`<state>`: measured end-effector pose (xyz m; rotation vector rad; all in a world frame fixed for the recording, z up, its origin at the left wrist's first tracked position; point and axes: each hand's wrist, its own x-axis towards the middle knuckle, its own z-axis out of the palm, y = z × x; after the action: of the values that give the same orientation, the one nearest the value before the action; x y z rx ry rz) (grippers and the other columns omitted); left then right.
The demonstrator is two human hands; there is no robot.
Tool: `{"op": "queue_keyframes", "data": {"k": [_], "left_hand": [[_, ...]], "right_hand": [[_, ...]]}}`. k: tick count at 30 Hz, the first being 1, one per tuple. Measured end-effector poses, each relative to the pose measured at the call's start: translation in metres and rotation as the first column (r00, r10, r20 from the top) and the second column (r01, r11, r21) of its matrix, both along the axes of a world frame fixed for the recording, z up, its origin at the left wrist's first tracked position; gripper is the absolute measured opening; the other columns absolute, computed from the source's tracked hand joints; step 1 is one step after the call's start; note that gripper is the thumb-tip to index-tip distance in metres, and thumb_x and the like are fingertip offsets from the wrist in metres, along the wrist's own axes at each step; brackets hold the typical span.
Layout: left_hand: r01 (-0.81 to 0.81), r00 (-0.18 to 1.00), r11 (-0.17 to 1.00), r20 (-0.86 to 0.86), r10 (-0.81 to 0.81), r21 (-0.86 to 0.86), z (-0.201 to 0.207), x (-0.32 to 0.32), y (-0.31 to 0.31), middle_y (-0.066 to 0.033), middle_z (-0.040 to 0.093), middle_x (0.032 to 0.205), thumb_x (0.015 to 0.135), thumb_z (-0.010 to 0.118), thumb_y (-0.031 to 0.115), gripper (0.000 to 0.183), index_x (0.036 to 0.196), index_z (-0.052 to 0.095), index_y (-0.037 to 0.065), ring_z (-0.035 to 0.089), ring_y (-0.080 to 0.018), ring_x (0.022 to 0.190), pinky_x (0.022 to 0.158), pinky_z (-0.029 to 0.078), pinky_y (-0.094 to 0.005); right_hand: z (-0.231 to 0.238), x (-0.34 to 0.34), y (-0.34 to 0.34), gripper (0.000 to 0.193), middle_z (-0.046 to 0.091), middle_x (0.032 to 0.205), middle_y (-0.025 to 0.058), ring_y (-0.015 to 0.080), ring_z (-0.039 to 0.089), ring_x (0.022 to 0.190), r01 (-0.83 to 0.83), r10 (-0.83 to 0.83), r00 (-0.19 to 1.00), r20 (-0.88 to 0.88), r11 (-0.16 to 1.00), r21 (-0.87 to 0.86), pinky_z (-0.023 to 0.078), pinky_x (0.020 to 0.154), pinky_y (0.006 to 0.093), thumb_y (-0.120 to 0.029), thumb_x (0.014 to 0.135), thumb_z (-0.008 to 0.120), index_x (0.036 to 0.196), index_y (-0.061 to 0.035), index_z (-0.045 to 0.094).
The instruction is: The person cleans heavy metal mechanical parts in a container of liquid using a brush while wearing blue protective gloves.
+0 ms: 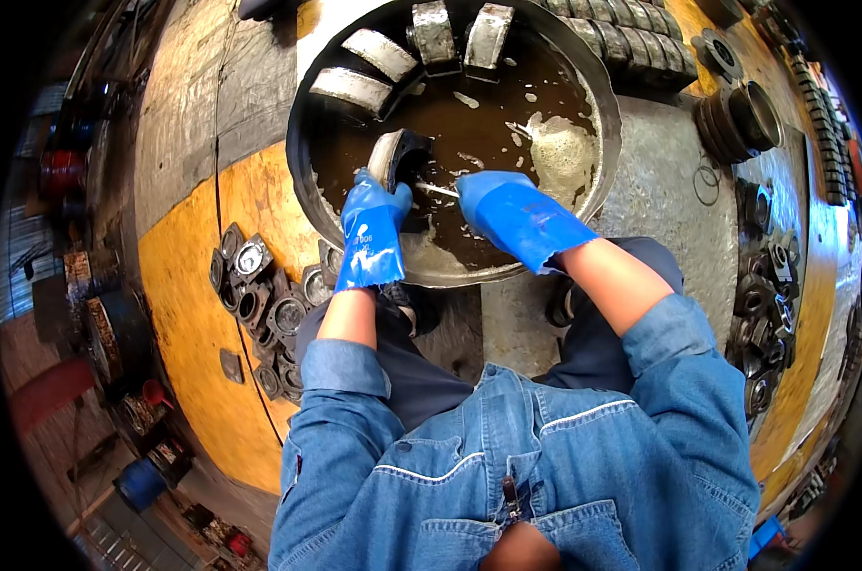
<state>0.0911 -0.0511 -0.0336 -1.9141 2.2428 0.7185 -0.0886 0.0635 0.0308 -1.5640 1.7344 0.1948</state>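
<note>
My left hand [372,214], in a blue rubber glove, is closed around a round, thick-walled metal part [385,157] with a pale outer face and a dark hollow. It tilts over a big round basin [301,181] of brown liquid. My right hand [512,211], gloved the same way, grips a thin white-handled tool [438,189]. That tool points left toward the part's hollow; its far end is hard to make out. Several similar metal parts [434,36] stand along the basin's far and left inner side. Pale foam [559,152] floats at the right.
Dark metal parts [284,314] lie heaped on the yellow floor at left, and more [764,295] lie at right. Rows of stacked blocks [631,43] stand beyond the basin. Large dark rings [740,119] and a wire loop [706,186] are at far right. My legs flank the basin's near side.
</note>
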Motion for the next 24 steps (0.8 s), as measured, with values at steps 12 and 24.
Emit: {"op": "queue_keyframes", "data": {"k": [12,24], "left_hand": [[0.055,0.998,0.998,0.016,-0.055,0.006,0.000,-0.014,-0.003,-0.0306,0.071,0.124,0.084,0.067,0.040,0.072,0.139,0.057,-0.005,0.070,-0.0445,0.117,0.102,0.055,-0.0488],[0.032,0.999,0.999,0.001,-0.032,-0.004,-0.006,-0.009,-0.005,-0.0301,0.071,0.124,0.082,0.072,0.046,0.073,0.137,0.061,-0.002,0.068,-0.0450,0.119,0.103,0.054,-0.0482]], "right_hand": [[-0.065,0.003,0.000,0.033,0.077,0.123,0.0126,0.0367,0.075,0.112,0.201,-0.155,0.968,-0.200,0.951,0.234,0.060,0.092,0.0529,-0.015,0.096,0.062,0.127,-0.0101,0.073],[-0.039,0.013,-0.006,0.036,0.075,0.128,0.0127,0.0352,0.074,0.116,0.118,-0.064,0.981,-0.183,0.947,0.298,0.060,0.091,0.0534,-0.014,0.097,0.061,0.130,-0.0079,0.073]]}}
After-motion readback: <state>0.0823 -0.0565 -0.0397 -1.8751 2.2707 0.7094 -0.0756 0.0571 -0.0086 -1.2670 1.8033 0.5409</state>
